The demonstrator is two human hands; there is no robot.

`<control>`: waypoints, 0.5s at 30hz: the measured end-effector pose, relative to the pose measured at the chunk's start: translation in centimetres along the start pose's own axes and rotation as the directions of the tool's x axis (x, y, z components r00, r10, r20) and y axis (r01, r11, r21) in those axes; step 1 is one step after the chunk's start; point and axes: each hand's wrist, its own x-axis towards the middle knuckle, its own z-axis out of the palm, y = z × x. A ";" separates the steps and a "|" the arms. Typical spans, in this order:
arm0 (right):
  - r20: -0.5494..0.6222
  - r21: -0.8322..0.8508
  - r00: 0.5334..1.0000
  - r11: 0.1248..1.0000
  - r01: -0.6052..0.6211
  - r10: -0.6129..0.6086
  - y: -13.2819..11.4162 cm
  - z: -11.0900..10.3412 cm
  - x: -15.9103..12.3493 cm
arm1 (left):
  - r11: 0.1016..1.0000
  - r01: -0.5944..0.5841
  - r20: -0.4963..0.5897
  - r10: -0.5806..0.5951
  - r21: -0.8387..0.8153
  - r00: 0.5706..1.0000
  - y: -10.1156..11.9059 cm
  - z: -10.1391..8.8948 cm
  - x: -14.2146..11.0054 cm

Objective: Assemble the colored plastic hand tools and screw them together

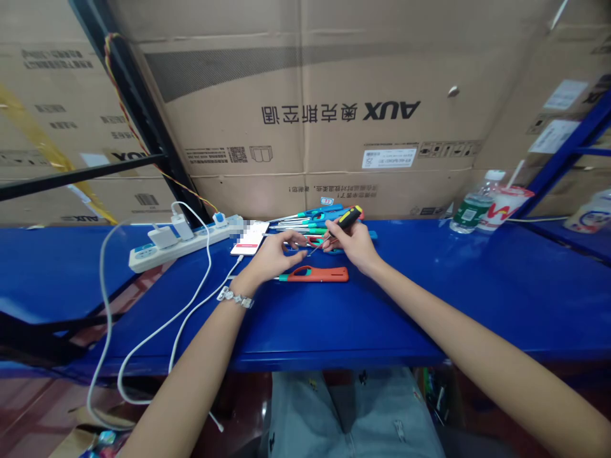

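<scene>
My right hand [354, 245] is closed around a screwdriver [351, 217] with a black and yellow handle, its thin shaft slanting down to the left. Close to the screwdriver's tip is my left hand [279, 254], fingers curved and thumb apart from them, with nothing visible between them. An orange lighter [324, 274] with a long metal nozzle lies just below both hands, its nozzle partly behind my left wrist. Behind the hands lie several more long lighters [329, 210], blue, green and red, partly hidden by my fingers.
A phone [250, 238] lies left of the lighters beside a white power strip [191, 243] with chargers; white cables [210, 267] hang over the front edge. To the right stand a water bottle [472, 207] and a cup with a straw [503, 207]. Large cardboard boxes [334, 70] rise behind the blue table [405, 324].
</scene>
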 end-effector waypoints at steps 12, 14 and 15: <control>-0.085 0.024 0.996 1.000 -0.014 0.016 0.0 -1.9 -1.2 | 0.980 0.108 0.134 -0.086 -0.166 0.987 0.6 2.9 0.1; -0.087 0.007 0.996 1.000 -0.006 0.007 -0.1 -1.9 -1.3 | 0.978 0.116 0.145 -0.092 -0.172 0.985 0.6 2.8 0.1; -0.090 0.004 0.996 1.000 -0.002 0.003 -0.2 -1.9 -1.3 | 0.979 0.114 0.149 -0.089 -0.172 0.985 0.6 2.8 0.0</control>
